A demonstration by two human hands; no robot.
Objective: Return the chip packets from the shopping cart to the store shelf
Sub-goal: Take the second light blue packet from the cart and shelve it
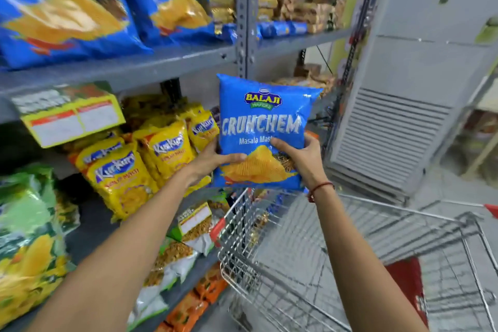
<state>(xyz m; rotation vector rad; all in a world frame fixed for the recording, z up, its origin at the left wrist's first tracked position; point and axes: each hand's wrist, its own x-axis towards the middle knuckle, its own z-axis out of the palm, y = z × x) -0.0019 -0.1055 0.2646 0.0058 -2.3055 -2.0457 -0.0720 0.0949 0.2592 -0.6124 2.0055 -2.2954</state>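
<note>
I hold a blue chip packet [262, 121] upright in front of the grey shelf upright, above the wire shopping cart [350, 256]. My left hand [213, 160] grips its lower left edge, thumb across the front. Its lower right side is gripped by my right hand [299, 159], which wears a red thread at the wrist. Two matching blue packets [161, 0] stand on the upper store shelf [134, 67] to the upper left. The cart basket shows no packets in the visible part.
Yellow snack packets [151, 153] fill the shelf below, with green bags [29, 229] at the left and orange and white packs lower down. A grey louvred unit [390, 127] stands at the right behind the cart. Biscuit packs [296, 13] line the far shelf.
</note>
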